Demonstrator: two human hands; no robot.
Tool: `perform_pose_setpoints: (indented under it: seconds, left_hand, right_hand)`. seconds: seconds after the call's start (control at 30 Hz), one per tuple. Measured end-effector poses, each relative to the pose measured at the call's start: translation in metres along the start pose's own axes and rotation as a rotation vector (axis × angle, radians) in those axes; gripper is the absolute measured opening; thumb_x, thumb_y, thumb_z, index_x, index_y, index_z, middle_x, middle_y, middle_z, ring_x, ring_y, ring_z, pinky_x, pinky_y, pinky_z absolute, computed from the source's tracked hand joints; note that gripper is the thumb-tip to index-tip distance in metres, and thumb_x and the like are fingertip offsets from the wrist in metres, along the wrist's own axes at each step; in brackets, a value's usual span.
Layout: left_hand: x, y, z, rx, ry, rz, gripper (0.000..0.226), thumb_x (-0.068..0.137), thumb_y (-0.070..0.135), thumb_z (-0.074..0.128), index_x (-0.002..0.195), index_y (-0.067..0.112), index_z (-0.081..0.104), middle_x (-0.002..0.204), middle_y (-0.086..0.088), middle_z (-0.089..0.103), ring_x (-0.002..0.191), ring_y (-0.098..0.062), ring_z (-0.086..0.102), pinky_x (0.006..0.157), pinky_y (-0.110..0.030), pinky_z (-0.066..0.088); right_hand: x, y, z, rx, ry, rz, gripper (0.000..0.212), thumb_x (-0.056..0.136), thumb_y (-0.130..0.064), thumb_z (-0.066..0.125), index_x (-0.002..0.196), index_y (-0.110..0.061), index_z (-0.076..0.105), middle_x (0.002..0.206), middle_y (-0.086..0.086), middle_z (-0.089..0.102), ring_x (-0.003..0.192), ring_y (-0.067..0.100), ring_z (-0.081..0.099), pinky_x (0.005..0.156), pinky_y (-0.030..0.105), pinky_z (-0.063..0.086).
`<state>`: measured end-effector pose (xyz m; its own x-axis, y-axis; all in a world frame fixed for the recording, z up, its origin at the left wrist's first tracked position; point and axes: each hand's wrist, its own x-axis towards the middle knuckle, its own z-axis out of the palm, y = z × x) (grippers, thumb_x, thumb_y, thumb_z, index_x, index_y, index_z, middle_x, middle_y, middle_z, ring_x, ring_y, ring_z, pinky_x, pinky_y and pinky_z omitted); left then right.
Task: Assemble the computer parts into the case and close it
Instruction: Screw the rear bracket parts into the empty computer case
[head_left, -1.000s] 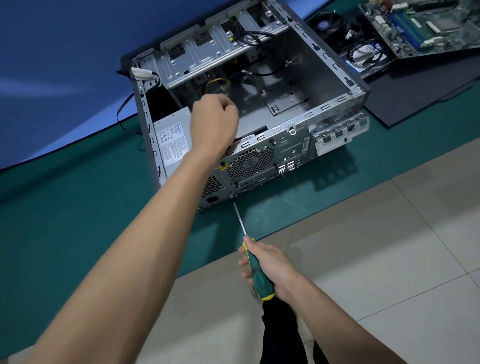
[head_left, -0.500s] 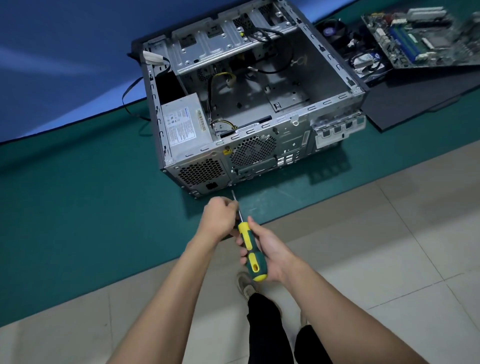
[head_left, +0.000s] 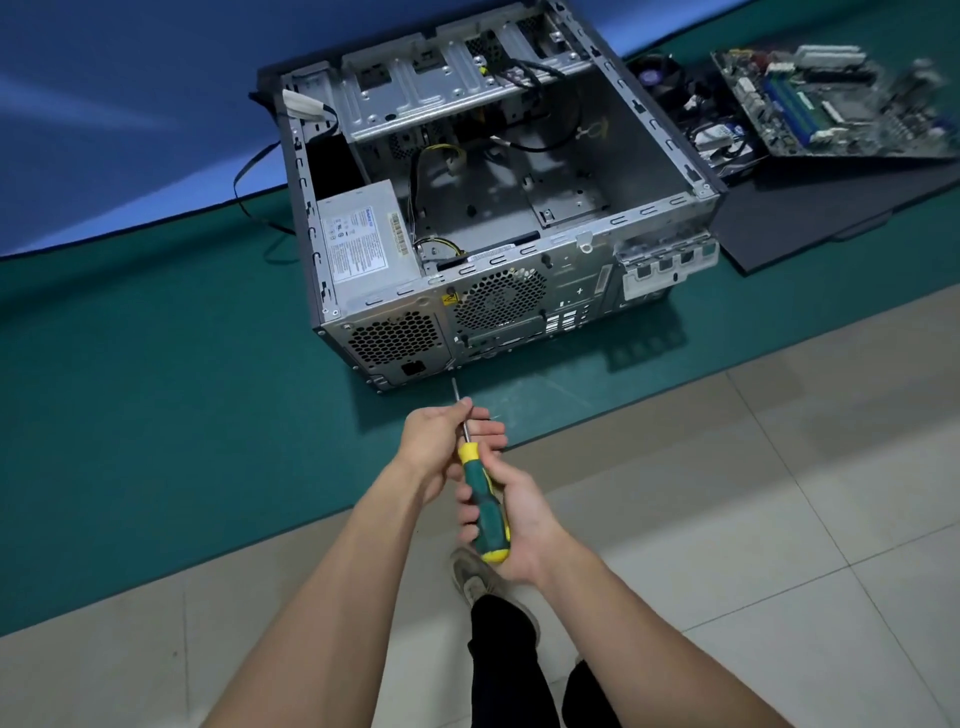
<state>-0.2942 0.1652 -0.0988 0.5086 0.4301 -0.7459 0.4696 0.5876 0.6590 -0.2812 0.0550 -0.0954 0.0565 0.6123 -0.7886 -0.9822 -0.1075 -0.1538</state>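
An open grey metal computer case (head_left: 613, 156) lies on its side on a green floor mat (head_left: 130, 389), its open side facing up and its rear panel turned toward the viewer. Inside, a silver power supply (head_left: 363, 244) with a printed label sits in the near left corner, and yellow and black cables (head_left: 436, 156) trail across the bare case floor behind it. A drive cage (head_left: 441, 88) runs along the far edge of the case. Just in front of the case, above the edge where the mat meets the pale floor tiles (head_left: 779, 519), both hands hold a screwdriver (head_left: 483, 504) with a green and yellow handle, its tip pointing at the lower rear panel near the power supply vent. The right hand (head_left: 519, 525) is wrapped around the handle. The left hand (head_left: 441, 441) has its fingers curled around the thin metal shaft, thumb on top. Whether the tip touches the case cannot be told. Below the hands, a shoe (head_left: 483, 582) and dark trouser legs (head_left: 514, 670) stand on the tiles. To the right of the case, a green motherboard (head_left: 831, 98) rests on a flat black panel (head_left: 831, 208), with a cooling fan (head_left: 660, 78) and loose cables between it and the case. A blue surface (head_left: 130, 104) rises behind the mat.
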Motion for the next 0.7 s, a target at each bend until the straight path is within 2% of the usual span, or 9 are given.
perform_pose_setpoints:
  seconds: [0.1,0.17,0.2,0.3,0.33,0.4,0.5,0.57,0.7]
  left_hand:
    - [0.001,-0.001,0.005,-0.023,0.027,0.023,0.029,0.100,0.017,0.045,0.082,-0.002,0.057,0.059,-0.012,0.069,0.050,-0.021,0.067,0.049,-0.031,0.057]
    - [0.000,-0.001,0.005,-0.031,0.027,0.023,0.028,0.100,0.016,0.046,0.082,-0.003,0.057,0.059,-0.013,0.068,0.050,-0.021,0.066,0.048,-0.031,0.057]
    - [0.000,0.000,0.003,-0.039,0.026,0.018,0.028,0.100,0.017,0.046,0.083,-0.002,0.057,0.058,-0.012,0.068,0.049,-0.021,0.066,0.047,-0.029,0.056]
    - [0.000,0.003,0.000,-0.105,-0.005,-0.007,0.029,0.100,0.020,0.043,0.084,0.001,0.057,0.054,-0.007,0.064,0.046,-0.018,0.063,0.047,-0.027,0.055]
    - [0.000,0.003,0.001,-0.140,-0.011,-0.016,0.029,0.101,0.019,0.042,0.083,0.001,0.056,0.052,-0.006,0.062,0.044,-0.018,0.061,0.047,-0.027,0.055]
    - [0.000,0.001,0.004,-0.175,-0.003,-0.016,0.030,0.101,0.017,0.041,0.080,0.001,0.056,0.050,-0.006,0.060,0.042,-0.017,0.060,0.047,-0.026,0.054]
    - [0.000,-0.001,0.006,-0.168,0.014,0.016,0.030,0.101,0.015,0.042,0.079,-0.001,0.056,0.052,-0.008,0.063,0.044,-0.017,0.062,0.046,-0.028,0.055]
    - [-0.001,-0.001,0.005,-0.168,0.014,0.021,0.030,0.101,0.016,0.042,0.081,-0.002,0.057,0.055,-0.010,0.065,0.046,-0.017,0.063,0.046,-0.028,0.055]
    - [-0.001,-0.004,0.006,-0.134,0.022,0.010,0.032,0.101,0.021,0.041,0.080,0.002,0.056,0.051,-0.008,0.062,0.043,-0.019,0.060,0.044,-0.028,0.053]
  right_hand:
    - [0.007,0.005,-0.002,-0.422,0.243,-0.148,0.034,0.090,-0.044,0.060,0.076,-0.013,0.057,0.063,0.003,0.055,0.040,0.012,0.051,0.044,0.022,0.038]
    - [0.009,0.011,0.003,-0.534,0.393,-0.256,0.039,0.092,-0.043,0.058,0.066,-0.014,0.052,0.059,0.004,0.052,0.033,0.011,0.046,0.043,0.023,0.035]
    - [0.009,0.012,0.005,-0.445,0.357,-0.235,0.041,0.092,-0.044,0.056,0.064,-0.014,0.053,0.056,0.003,0.050,0.032,0.011,0.042,0.039,0.020,0.032]
    - [0.001,0.008,0.009,0.117,0.001,0.039,0.039,0.088,-0.046,0.057,0.068,-0.013,0.057,0.050,-0.003,0.042,0.033,0.007,0.034,0.030,0.016,0.024]
    - [-0.001,0.006,0.005,0.152,-0.052,0.059,0.038,0.087,-0.047,0.057,0.071,-0.013,0.058,0.051,-0.003,0.041,0.034,0.007,0.034,0.030,0.016,0.024]
    - [-0.006,0.005,0.001,0.017,-0.016,0.020,0.038,0.089,-0.048,0.057,0.075,-0.013,0.060,0.054,0.000,0.047,0.037,0.009,0.040,0.033,0.018,0.029]
    - [0.003,0.012,0.002,-0.322,0.247,-0.163,0.033,0.087,-0.042,0.065,0.075,-0.013,0.059,0.061,0.002,0.055,0.040,0.013,0.050,0.039,0.019,0.035]
    - [0.006,0.015,0.004,-0.362,0.339,-0.224,0.033,0.089,-0.040,0.063,0.071,-0.013,0.057,0.059,0.001,0.053,0.036,0.012,0.046,0.037,0.017,0.032]
    - [0.000,0.007,-0.004,0.059,-0.007,0.032,0.040,0.088,-0.051,0.055,0.076,-0.014,0.059,0.054,-0.002,0.046,0.036,0.007,0.037,0.031,0.017,0.027]
